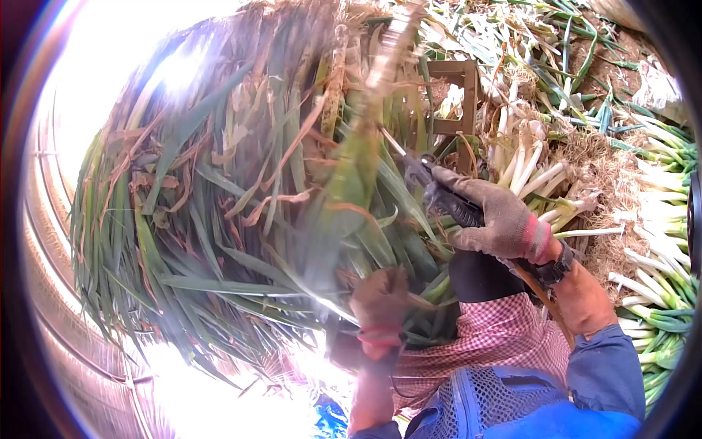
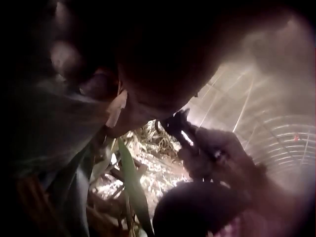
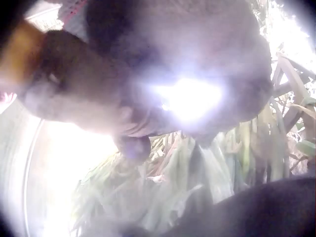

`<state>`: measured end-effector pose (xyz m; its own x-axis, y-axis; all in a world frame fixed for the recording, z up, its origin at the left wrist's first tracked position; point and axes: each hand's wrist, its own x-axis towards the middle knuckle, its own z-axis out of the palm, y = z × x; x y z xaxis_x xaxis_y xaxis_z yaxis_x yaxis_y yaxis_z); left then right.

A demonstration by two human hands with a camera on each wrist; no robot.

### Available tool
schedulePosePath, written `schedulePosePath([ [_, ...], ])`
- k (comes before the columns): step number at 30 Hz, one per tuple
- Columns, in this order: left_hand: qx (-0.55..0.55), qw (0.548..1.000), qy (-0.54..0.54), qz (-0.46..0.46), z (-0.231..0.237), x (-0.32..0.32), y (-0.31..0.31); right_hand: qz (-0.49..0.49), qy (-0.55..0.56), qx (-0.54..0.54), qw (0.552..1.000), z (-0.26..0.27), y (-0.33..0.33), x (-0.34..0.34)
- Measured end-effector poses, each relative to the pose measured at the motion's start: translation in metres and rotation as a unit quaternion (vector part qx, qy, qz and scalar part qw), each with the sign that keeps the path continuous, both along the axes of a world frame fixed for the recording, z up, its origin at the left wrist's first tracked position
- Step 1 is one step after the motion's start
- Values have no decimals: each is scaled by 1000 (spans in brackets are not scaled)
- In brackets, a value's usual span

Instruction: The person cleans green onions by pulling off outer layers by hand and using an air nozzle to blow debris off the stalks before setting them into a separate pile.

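Observation:
My gloved left hand (image 1: pixel 379 304) grips the leafy part of a long green onion (image 1: pixel 357 154), blurred, whose pale stem slants up toward the top of the head view. In my gloved right hand (image 1: pixel 497 216) is a black air blow gun (image 1: pixel 457 205), its thin metal nozzle pointing at the onion's stem. A brown hose (image 1: pixel 545 300) runs down from the gun's handle. Behind the onion lies a big heap of green onions (image 1: pixel 219 183) with dry, browned outer leaves. The left wrist view is dark, with the gun hand (image 2: pixel 217 153) beyond; glare covers much of the right glove (image 3: pixel 197 49).
A brown crate (image 1: pixel 468 95) stands beyond the right hand. Cleaned white-stemmed onions (image 1: pixel 651 293) lie in a row at the right, beside a strip of root and peel litter (image 1: pixel 592 168). A curved, ribbed plastic wall (image 1: pixel 73 351) rises at the left. Checked trousers (image 1: pixel 504 329) show below.

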<state>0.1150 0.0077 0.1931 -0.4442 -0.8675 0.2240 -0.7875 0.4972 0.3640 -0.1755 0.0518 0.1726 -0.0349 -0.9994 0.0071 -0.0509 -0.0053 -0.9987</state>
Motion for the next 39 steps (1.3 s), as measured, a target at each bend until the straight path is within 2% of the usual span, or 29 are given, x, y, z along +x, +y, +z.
schedulePosePath([
  [2, 122, 989, 51, 67, -3, -3, 18, 18, 41, 37, 998, 1, 6, 0],
  [3, 123, 989, 54, 68, 0, -5, 18, 19, 44, 38, 998, 0, 7, 1],
  [5, 70, 991, 103, 46, 15, -12, 9, -61, 59, 59, 995, -10, 9, 3],
  [6, 73, 991, 104, 47, 24, -17, 0, -67, 49, 56, 995, -18, 7, 0],
  [8, -49, 997, 47, 37, 40, -28, -30, -72, 57, 32, 995, -30, 1, 3],
  [9, -49, 997, 45, 34, 41, -29, -47, -75, 62, 9, 995, -35, -3, 5],
  [11, -192, 981, -17, -29, 34, -34, -86, -92, 68, -28, 993, -32, -23, 6],
  [14, -235, 970, -63, -3, 27, -56, -125, -84, 104, -45, 990, -6, -58, 9],
  [15, -235, 970, -64, -2, 24, -59, -135, -82, 104, -45, 990, -4, -65, 9],
  [17, -174, 981, -80, 21, 18, -64, -153, -80, 209, 31, 974, 0, -75, 8],
  [19, -198, 975, -98, 2, 10, -71, -156, -72, 172, 55, 981, 15, -53, 6],
  [21, -210, 965, -154, 39, 1, -79, -152, -51, 98, 30, 993, 17, -18, 17],
  [24, -195, 968, -150, 53, -5, -82, -156, 31, 69, 69, 995, 23, 3, 32],
  [26, -191, 969, -149, 46, -3, -81, -157, 26, 64, 66, 995, 17, -5, 40],
  [28, -188, 970, -149, 41, 0, -80, -155, -77, 119, 57, 988, 11, -23, 40],
  [29, -189, 970, -144, 45, 2, -79, -155, -77, 120, 55, 988, 15, -23, 40],
  [31, -189, 971, -138, 49, 2, -79, -156, 4, 103, 39, 994, 24, -13, 42],
  [33, -164, 980, -111, 34, 2, -79, -162, -21, 109, 0, 994, 21, -20, 48],
  [36, -161, 981, -102, 36, 3, -78, -165, -58, 98, 133, 985, 34, -51, 32],
  [37, -162, 981, -102, 36, 5, -78, -165, -58, 97, 132, 985, 31, -60, 30],
  [39, -92, 989, -94, 75, 12, -82, -163, -88, 125, 111, 982, 24, -74, 27],
])
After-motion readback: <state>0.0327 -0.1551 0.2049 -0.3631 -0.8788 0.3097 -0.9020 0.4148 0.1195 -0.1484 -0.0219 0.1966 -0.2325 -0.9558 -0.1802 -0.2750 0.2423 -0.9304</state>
